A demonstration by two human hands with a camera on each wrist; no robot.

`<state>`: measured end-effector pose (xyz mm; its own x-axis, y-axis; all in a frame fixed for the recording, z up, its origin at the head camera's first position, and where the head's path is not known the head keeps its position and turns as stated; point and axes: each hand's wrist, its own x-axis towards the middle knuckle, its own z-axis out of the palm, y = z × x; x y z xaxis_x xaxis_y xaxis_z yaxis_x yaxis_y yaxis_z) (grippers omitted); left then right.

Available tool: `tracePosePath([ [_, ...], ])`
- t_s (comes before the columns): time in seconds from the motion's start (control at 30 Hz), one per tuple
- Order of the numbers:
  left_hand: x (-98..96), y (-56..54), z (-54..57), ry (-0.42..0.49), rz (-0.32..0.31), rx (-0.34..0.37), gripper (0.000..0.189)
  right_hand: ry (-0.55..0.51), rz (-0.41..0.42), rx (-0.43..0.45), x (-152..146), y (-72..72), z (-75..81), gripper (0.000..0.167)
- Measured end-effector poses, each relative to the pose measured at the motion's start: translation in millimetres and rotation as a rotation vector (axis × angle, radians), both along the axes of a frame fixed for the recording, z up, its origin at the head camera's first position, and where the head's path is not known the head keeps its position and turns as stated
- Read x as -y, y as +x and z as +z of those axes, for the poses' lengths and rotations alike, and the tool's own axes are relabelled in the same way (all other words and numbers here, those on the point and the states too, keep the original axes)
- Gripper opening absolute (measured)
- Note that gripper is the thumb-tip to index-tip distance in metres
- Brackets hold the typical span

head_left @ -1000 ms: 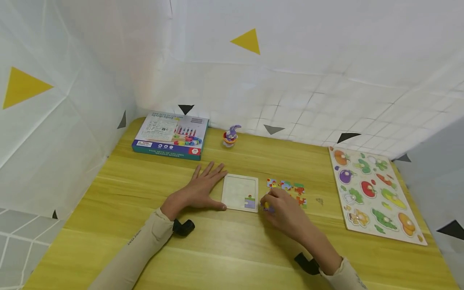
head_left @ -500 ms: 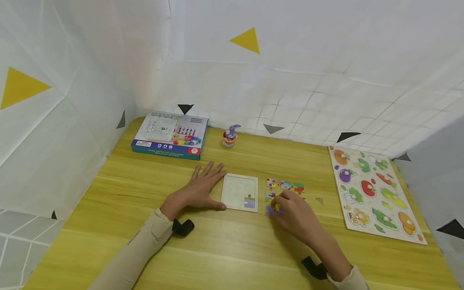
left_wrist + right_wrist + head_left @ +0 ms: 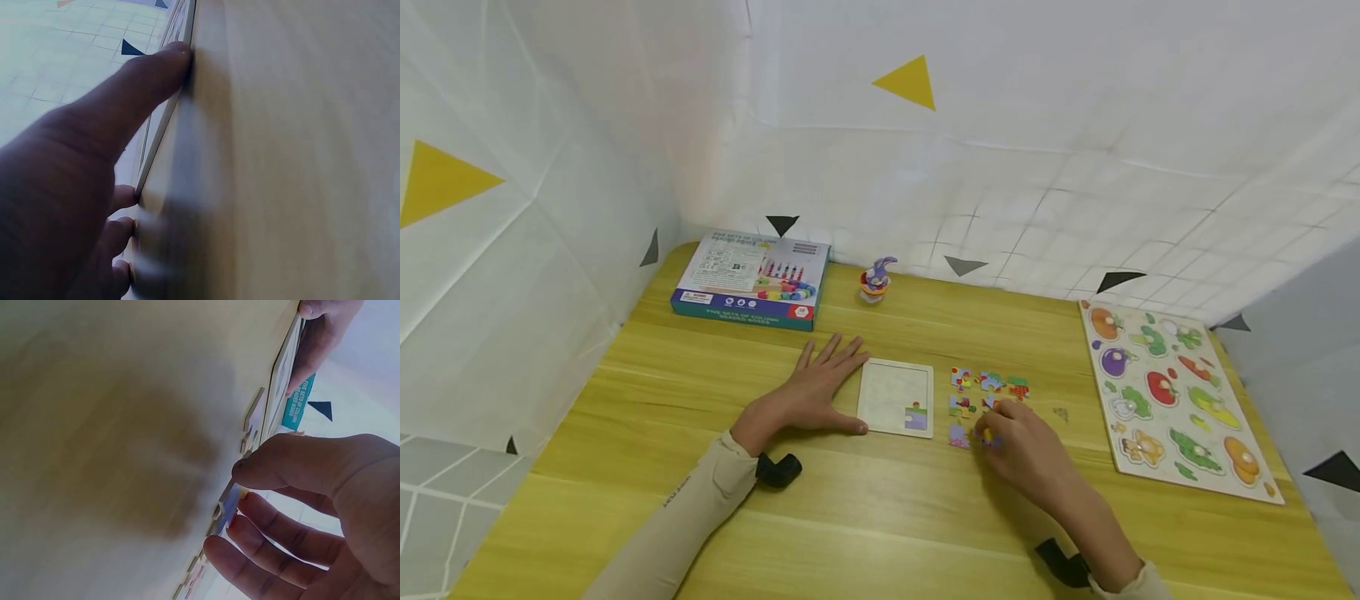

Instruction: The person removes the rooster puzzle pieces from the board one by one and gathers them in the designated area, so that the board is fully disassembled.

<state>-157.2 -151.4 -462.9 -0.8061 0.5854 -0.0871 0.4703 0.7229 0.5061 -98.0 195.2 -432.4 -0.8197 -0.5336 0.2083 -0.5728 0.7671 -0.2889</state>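
My left hand (image 3: 812, 400) lies spread flat on the table, fingers straight, its thumb and fingertips against the left side of a small wooden puzzle frame (image 3: 887, 396). In the frame's lower right corner sits one purple-and-green jigsaw piece (image 3: 915, 418). To the right of the frame, my right hand (image 3: 1026, 450) pinches a purple puzzle piece with yellow on it (image 3: 990, 438), low over the table. Thumb and fingertips meet its edges in the right wrist view, where the piece (image 3: 230, 503) is partly covered. Other loose pieces (image 3: 961, 379) lie in rows beside it, some hidden by the hand.
A wooden vegetable peg board (image 3: 1187, 408) lies at the right. At the back left is a flat beaded-toy box (image 3: 751, 279), with a purple rabbit figure (image 3: 876, 281) near it. White sheeting (image 3: 1000, 125) closes off the table's back and sides.
My right hand has moved right, away from the frame's edge, carrying the purple-and-yellow puzzle piece. A lower-left purple piece now shows uncovered. The left hand has stayed still.
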Motion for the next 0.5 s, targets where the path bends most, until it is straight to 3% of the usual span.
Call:
tracePosePath([
  [0.5, -0.5, -0.3, 0.8, -0.001, -0.002, 0.002, 0.112, 0.022, -0.018, 0.019, -3.8, 4.4, -1.3, 0.029],
])
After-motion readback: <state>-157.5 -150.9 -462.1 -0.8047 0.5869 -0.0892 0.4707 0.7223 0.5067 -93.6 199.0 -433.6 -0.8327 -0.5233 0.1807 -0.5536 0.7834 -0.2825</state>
